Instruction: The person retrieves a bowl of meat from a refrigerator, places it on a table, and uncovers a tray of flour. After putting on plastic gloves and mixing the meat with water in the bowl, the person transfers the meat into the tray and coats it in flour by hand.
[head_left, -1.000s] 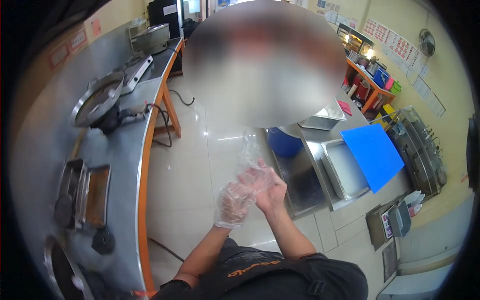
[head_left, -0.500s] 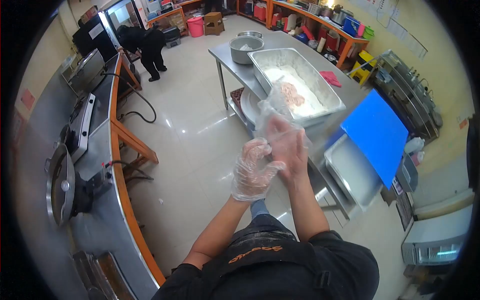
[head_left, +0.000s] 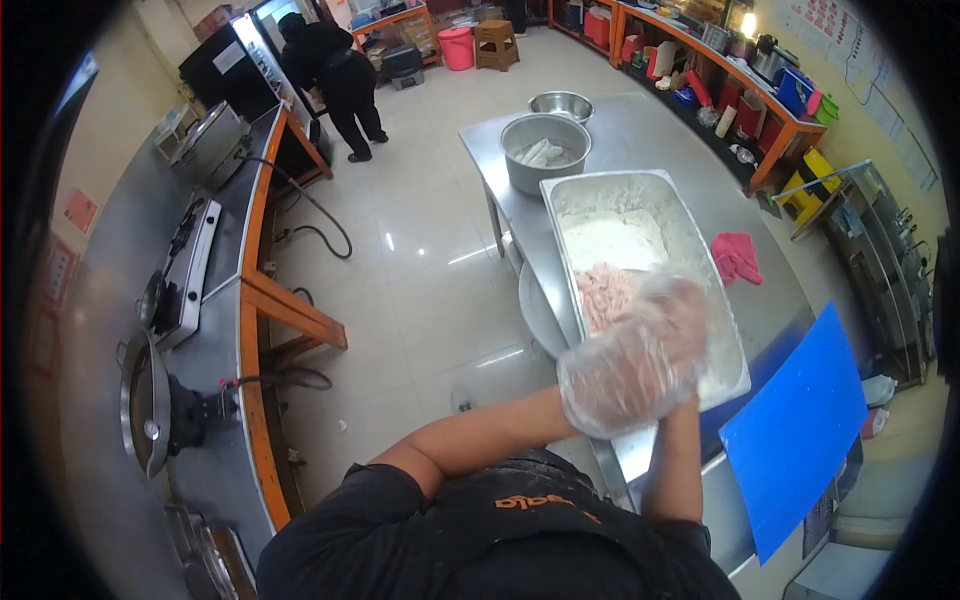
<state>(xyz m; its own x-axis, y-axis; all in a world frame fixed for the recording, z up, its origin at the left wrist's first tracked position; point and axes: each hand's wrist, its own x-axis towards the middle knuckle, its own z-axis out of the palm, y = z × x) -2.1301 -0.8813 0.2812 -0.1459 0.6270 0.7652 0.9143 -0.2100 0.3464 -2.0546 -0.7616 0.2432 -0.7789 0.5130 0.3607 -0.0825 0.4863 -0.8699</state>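
My left hand [head_left: 622, 375], in a clear plastic glove, reaches across to my right hand [head_left: 684, 312] over the near part of a deep metal tray [head_left: 737, 340]. Motion smears the fingers of both hands, and plastic film covers part of the right one. White flour [head_left: 612, 240] lies in the tray, with pale pink raw meat [head_left: 603, 293] at its left side, just beyond the left hand. Behind the tray stand a grey pot [head_left: 520, 172] with something whitish inside and a shallow metal bowl [head_left: 562, 103].
A pink cloth [head_left: 736, 258] lies right of the tray, and a blue board [head_left: 800, 430] leans nearer. On the left counter [head_left: 225, 320] are a stove [head_left: 190, 270] and a wok [head_left: 148, 405]. Another person [head_left: 335, 80] bends by an open fridge at the back left.
The view has moved up to the metal table. Both hands have shifted right, from above the floor to over the tray, the left now crossing toward the right.
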